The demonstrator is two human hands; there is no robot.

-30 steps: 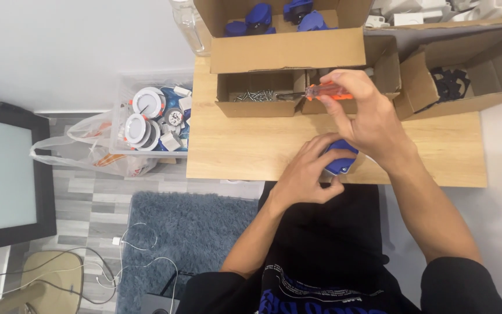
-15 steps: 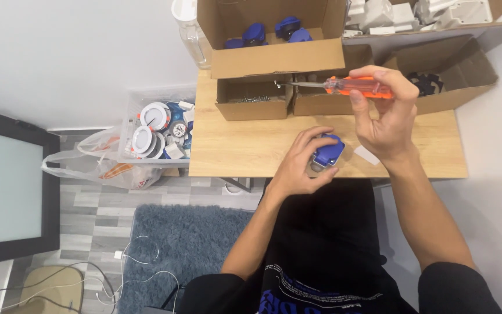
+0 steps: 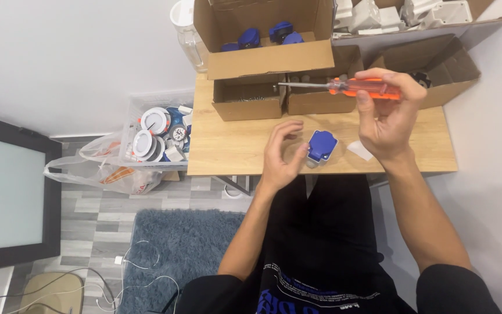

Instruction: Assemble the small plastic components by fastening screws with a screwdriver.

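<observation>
- The landmark is the wooden table (image 3: 228, 145); all positions below refer to it.
- The blue socket housing (image 3: 322, 145) lies on the table near the front edge, about mid-width.
- The left hand (image 3: 282, 152) rests at the front edge, just left of the housing. Its fingers are curled but spread; the thumb tip touches or nearly touches the housing's left side. It clamps nothing.
- The right hand (image 3: 387, 116) is raised over the right half of the table, closed around the orange handle of a screwdriver (image 3: 344, 87). The shaft lies level and points left, over the cardboard boxes at the back.
- A small white piece (image 3: 359, 150) lies on the table just right of the housing, under the right wrist.
- Along the back edge stand two low open cardboard boxes (image 3: 248, 104), side by side. A third open box (image 3: 443, 64) sits at the back right corner; its contents cannot be made out.
- Behind these, a taller carton (image 3: 268, 58) holds more blue housings (image 3: 250, 38). White plastic parts (image 3: 379, 17) lie to its right.
- A clear container (image 3: 188, 35) stands off the back left corner.
- Left of the table, a clear bin (image 3: 146, 104) holds round white fittings (image 3: 155, 121), with a plastic bag (image 3: 106, 174) against it.
- Bare surface remains on the left half of the table, between the boxes and the front edge.
- The person's lap in dark clothing lies just below the front edge.
</observation>
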